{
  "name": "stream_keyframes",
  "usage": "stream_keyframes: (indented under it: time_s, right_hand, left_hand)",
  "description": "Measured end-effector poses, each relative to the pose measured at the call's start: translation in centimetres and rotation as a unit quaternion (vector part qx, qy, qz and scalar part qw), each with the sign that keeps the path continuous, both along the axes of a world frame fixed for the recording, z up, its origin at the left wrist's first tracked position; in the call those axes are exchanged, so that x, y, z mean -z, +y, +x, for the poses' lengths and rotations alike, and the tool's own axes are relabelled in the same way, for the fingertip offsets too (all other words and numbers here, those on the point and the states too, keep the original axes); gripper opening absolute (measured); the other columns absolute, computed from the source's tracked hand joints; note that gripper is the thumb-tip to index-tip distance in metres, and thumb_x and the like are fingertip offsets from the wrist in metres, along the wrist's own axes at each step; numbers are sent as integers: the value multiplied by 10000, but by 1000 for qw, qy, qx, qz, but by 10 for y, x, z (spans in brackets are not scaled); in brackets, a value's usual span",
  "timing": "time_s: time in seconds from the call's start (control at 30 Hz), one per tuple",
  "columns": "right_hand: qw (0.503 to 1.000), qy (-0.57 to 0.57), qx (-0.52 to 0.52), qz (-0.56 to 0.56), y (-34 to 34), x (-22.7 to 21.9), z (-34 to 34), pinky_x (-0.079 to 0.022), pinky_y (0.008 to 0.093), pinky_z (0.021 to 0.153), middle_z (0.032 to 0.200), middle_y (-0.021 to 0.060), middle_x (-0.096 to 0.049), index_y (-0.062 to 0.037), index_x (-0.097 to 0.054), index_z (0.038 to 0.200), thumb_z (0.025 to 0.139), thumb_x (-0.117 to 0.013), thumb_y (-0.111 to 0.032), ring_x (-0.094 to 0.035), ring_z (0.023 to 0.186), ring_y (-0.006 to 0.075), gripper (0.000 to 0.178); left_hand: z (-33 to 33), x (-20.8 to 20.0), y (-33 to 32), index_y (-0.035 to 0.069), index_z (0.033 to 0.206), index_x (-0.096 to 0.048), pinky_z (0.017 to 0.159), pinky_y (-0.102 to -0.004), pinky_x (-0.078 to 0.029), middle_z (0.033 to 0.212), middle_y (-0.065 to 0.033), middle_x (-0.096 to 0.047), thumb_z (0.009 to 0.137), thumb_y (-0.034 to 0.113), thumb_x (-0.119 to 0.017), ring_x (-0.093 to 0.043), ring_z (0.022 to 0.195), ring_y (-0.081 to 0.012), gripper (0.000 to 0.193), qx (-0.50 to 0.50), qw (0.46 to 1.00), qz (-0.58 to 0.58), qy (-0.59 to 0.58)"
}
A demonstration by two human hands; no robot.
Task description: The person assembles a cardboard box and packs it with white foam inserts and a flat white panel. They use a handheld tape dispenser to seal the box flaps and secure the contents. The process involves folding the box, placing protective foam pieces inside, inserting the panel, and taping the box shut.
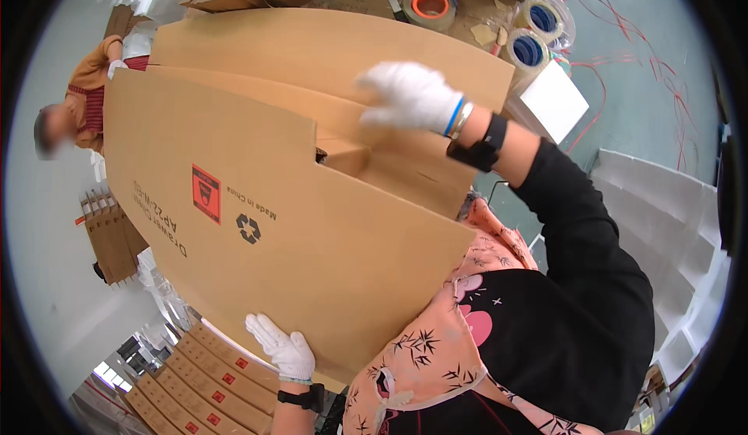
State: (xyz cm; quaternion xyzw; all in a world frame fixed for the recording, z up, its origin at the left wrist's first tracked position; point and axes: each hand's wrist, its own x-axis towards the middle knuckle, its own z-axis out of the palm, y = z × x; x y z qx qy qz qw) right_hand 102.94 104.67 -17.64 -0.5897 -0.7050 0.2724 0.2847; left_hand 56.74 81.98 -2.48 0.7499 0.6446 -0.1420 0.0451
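A large brown cardboard carton [312, 225] with dark printing and a red label fills the middle, its long top flaps raised and the top open. My left hand [282, 349], in a white glove, rests against the lower edge of the carton's printed side, fingers stretched out. My right hand [413, 96], also gloved and blurred by motion, hovers over the opening near the far flap [327, 45]. Its thumb and fingers are apart and I see nothing in them. Brown cardboard shows inside the opening; the rest of the contents is hidden.
Beyond the carton lie a tape dispenser [428, 5] and rolls of clear tape [528, 49], beside a white block [549, 100]. A co-worker [89, 96] stands at the carton's far left end. Stacked cartons [210, 388] fill the lower left; white foam pieces [654, 217] stand at right.
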Motion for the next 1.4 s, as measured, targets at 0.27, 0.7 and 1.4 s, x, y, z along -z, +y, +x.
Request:
stream_keyframes:
  time_s: [0.27, 0.7, 1.4]
  right_hand:
    - [906, -234, 321, -146, 120, 68, 146, -542, 455, 950, 1207, 249, -652, -45, -634, 1250, 819, -710, -388, -650, 1133, 392, 557]
    - [912, 300, 172, -223, 156, 38, 177, -503, 270, 761, 925, 86, -684, 16, -691, 1058, 697, -595, -115, -640, 835, 171, 396]
    - [794, 399, -225, -399, 94, -31, 38, -545, 312, 825, 1042, 147, -726, 90, -663, 1134, 763, -742, -216, -698, 894, 213, 487]
  left_hand:
    - [10, 2, 6, -145, 1521, -115, 1208, -625, -68, 1590, -393, -71, 868, 193, -492, -56, 1468, -584, 826, -37, 999, -31, -18]
    - [27, 8, 4, -82, 1547, -122, 1174, -681, -74, 1596, -386, -45, 907, 315, -568, -67, 1443, -627, 876, -32, 998, -14, -52]
    - [32, 8, 18, -58, 1490, -293, 1180, -669, -103, 1558, -377, -168, 934, 537, -538, -166, 1432, -589, 851, -47, 997, 11, -60]
